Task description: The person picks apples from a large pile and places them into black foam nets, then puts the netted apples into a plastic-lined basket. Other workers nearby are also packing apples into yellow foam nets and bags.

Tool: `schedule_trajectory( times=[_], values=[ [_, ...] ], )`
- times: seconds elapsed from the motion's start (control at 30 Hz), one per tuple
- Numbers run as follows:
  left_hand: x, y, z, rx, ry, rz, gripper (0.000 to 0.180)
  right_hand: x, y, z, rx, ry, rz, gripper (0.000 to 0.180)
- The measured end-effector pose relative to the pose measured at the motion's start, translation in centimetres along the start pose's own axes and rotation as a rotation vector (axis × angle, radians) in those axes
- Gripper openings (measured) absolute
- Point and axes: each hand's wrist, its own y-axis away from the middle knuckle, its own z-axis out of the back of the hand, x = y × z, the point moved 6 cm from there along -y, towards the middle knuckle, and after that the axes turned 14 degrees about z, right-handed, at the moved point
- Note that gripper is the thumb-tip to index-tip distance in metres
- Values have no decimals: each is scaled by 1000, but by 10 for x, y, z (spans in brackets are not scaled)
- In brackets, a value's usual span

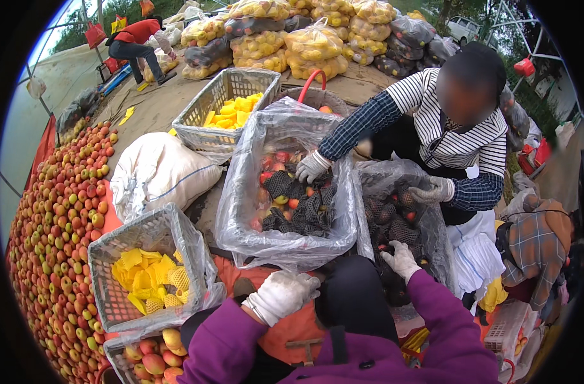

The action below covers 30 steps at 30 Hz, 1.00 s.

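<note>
A person in purple sleeves and white gloves works at an outdoor fruit-sorting spot. The left hand (280,296) hangs loosely curled, holding nothing, near a clear plastic bag (285,240) of red apples in dark mesh sleeves (305,214). The right hand (401,259) reaches, fingers closing on a netted fruit, into a second bag (394,217) at right. Opposite, a co-worker in a striped top (458,137) has 2 gloved hands in the bags. At left, a basket (145,269) holds yellow foam nets.
</note>
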Motion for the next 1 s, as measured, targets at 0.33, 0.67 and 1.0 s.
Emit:
schedule_trajectory(
  times=[0.33,0.67,1.0],
  values=[
    [8,-1,16,-99,-13,42,25,275,-159,-34,205,-300,780,28],
    [28,-9,27,-216,-65,119,24,310,-206,-170,376,-304,483,54],
    [73,33,130,-1084,350,346,47,365,-109,16,367,-1163,642,37]
  ],
)
